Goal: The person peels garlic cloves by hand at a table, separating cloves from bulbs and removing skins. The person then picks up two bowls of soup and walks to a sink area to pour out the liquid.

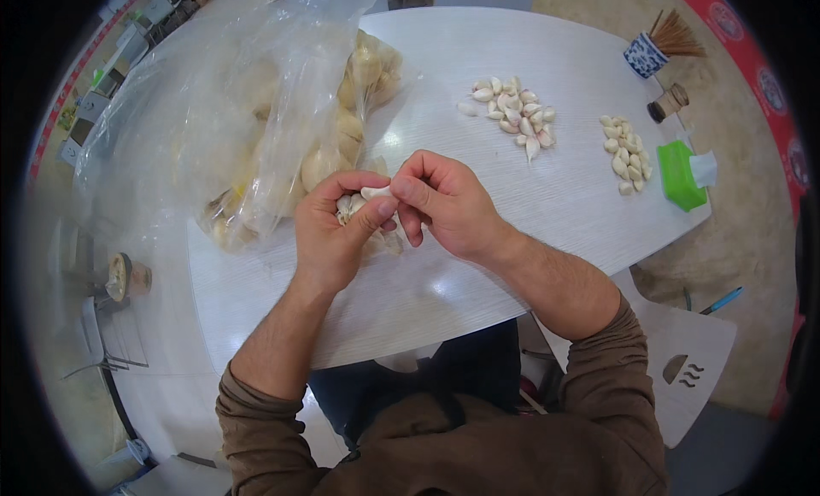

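Note:
My left hand [339,230] is closed around several garlic cloves [349,204], held against its palm. Between its thumb and forefinger sits one white garlic clove [375,192]. The thumb and fingers of my right hand [442,204] pinch the other end of that clove. Dry garlic skins [384,243] lie on the table beneath both hands. Beyond them, to the right, is a pile of pinkish-white cloves [512,111]. Farther right lies a second pile, of smooth, cream-coloured cloves [626,151].
A large clear plastic bag [243,131] of round, pale bulbs covers the left of the white table [461,297]. Along the right edge stand a blue-and-white pot [645,55] of wooden sticks, a small jar [668,103] and a green tissue box [680,175].

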`<state>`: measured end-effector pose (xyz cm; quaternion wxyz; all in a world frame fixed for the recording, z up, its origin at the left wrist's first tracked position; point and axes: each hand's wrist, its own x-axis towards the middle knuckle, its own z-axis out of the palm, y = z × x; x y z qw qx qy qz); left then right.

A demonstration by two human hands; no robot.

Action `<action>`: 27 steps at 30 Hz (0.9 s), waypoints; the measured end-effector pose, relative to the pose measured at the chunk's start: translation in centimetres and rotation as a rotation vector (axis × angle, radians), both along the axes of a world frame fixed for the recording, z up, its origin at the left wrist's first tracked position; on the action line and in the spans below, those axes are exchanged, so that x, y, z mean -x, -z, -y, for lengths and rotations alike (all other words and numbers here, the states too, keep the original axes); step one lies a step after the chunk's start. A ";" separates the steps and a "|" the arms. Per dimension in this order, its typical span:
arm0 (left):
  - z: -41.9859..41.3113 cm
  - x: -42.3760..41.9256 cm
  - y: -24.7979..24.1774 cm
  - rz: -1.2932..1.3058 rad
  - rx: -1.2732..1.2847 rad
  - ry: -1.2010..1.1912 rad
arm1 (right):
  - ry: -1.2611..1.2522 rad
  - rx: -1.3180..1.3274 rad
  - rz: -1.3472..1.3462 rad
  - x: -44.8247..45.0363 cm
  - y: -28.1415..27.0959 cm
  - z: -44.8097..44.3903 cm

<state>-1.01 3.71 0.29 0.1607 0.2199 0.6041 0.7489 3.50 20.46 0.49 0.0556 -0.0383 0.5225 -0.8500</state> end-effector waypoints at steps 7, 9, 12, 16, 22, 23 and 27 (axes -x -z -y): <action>0.5 0.4 0.3 0.225 -0.215 0.071 | 0.172 -0.008 0.019 0.3 -0.1 0.0; 0.4 0.4 -0.1 0.254 -0.250 0.080 | 0.301 -0.079 -0.013 0.3 -0.8 -0.6; 0.7 0.3 -0.4 0.240 -0.242 0.056 | 0.185 -0.729 0.108 0.0 -3.2 -2.1; 0.5 0.2 -0.6 0.238 -0.175 0.002 | 0.191 -1.203 -0.477 0.3 -0.3 -2.5; 0.4 -0.2 -0.2 0.067 -0.040 -0.051 | 0.109 -0.784 -0.364 -0.6 -2.8 -1.3; 0.3 -0.3 -0.2 0.030 -0.008 -0.042 | 0.092 -0.821 -0.389 -0.9 -2.6 -1.1; 0.2 0.1 0.1 0.027 0.008 0.020 | 0.111 -0.846 -0.489 -0.6 -1.8 -1.6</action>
